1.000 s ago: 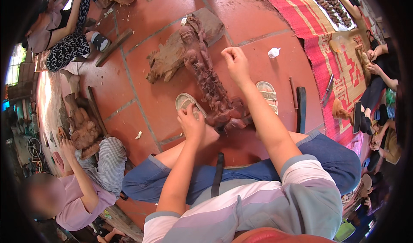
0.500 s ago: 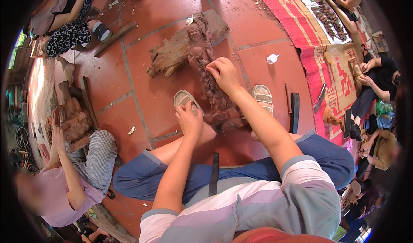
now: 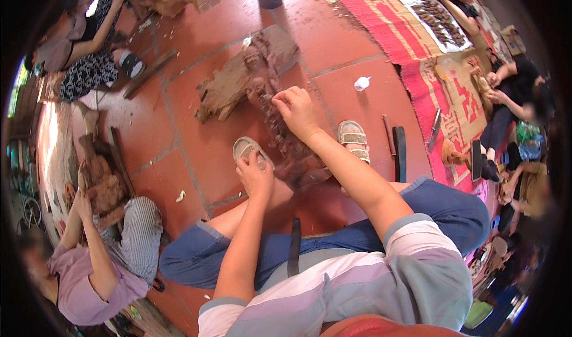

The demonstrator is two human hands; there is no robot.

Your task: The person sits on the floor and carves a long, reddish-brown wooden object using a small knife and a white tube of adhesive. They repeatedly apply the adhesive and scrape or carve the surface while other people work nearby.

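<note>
A dark reddish-brown carved wooden statue of a bearded figure (image 3: 256, 63) lies before me. Its top rests on a rough wooden block (image 3: 217, 87), and its wider base points toward my lap. Over the statue's middle is my right hand (image 3: 298, 112), thumb and fingertips pinched together at the carving. Whatever the pinch may hold is too small to make out. My left hand (image 3: 256, 176) is curled beside the statue's lower part, in front of my left sandal (image 3: 245, 148). Its fingertips are drawn together, and I cannot see what is between them.
A small white cup (image 3: 361, 84) stands on the red tiles. Right of my right sandal (image 3: 353, 133) lie a thin brown rod (image 3: 389, 135) and a dark flat bar (image 3: 400, 152). Beyond is a red patterned mat (image 3: 420, 89). At left, a person handles another carving (image 3: 106, 185).
The whole view has shifted a little, with the statue now further left and lower. My right hand stays pinched over the statue's middle, and my left hand stays curled near the sandal.
</note>
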